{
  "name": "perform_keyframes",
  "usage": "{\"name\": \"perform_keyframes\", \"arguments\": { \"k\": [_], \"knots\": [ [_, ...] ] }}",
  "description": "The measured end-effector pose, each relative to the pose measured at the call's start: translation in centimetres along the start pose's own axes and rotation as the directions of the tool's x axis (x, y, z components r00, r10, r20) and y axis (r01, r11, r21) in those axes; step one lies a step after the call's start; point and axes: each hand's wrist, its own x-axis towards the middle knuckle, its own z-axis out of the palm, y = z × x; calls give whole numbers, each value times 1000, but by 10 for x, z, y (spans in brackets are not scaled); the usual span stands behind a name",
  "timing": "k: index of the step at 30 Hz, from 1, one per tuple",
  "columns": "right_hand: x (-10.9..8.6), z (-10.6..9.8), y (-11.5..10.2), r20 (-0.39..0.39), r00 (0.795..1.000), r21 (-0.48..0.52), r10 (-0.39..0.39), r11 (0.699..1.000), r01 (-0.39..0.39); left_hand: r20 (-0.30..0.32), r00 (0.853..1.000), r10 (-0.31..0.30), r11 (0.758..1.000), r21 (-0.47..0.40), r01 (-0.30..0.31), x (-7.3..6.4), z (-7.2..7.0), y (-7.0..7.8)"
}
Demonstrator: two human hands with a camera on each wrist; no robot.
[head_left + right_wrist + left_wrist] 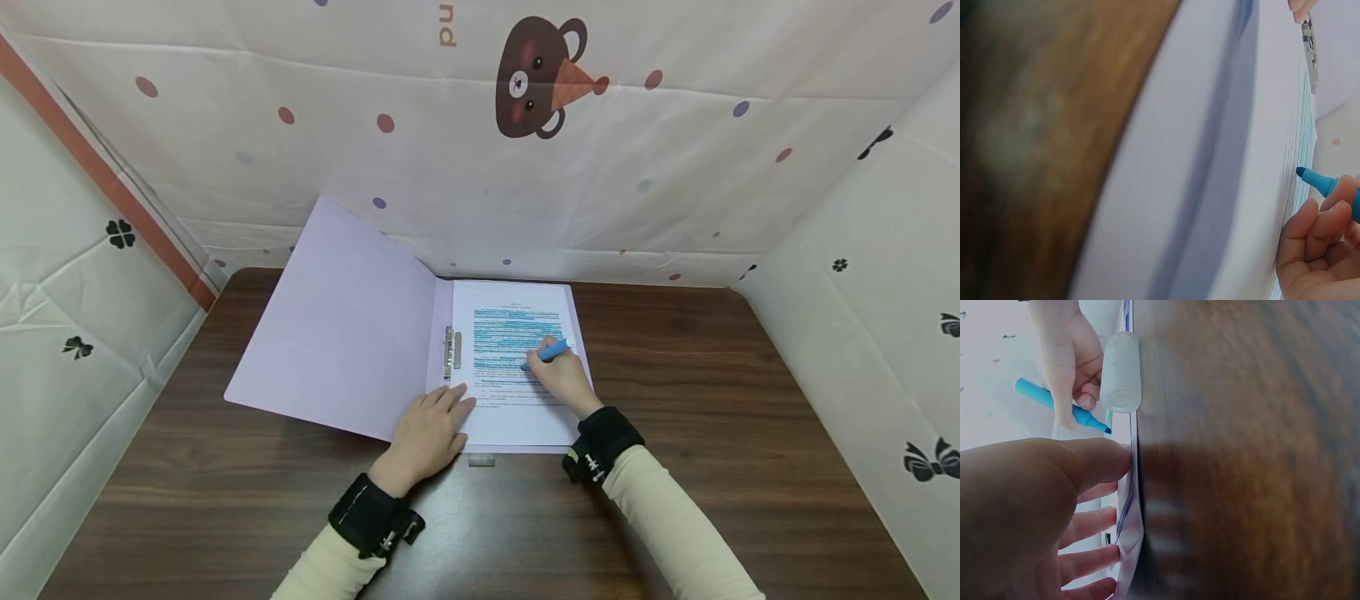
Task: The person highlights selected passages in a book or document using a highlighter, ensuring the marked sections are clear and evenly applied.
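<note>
A lilac clip folder [337,333] lies opened on the table, its cover tilted up at the left. In it sits a printed sheet [517,429], whose upper lines are marked in blue. My right hand [562,382] pinches a blue highlighter [555,350]. In the right wrist view the highlighter's dark tip [1300,170] is at the printed lines; whether it touches the paper I cannot tell. My left hand [427,433], fingers spread and fairly straight, rests on the lower left of the sheet and folder. The metal clip [452,352] is at the sheet's left edge.
A small pale rounded tab [482,461] is at the folder's bottom edge, nearer in the left wrist view. The dark wooden table [690,392] extends around the folder. Patterned white cloth walls [465,167] stand at the back and both sides.
</note>
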Motion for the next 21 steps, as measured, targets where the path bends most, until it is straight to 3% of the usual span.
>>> {"name": "perform_keyframes", "arguments": {
  "k": [21],
  "knots": [
    [0,-8,5,-16,1000,50,-13,999,13,13,1000,-5,1000,-16,6,-1,-3,1]
  ]
}}
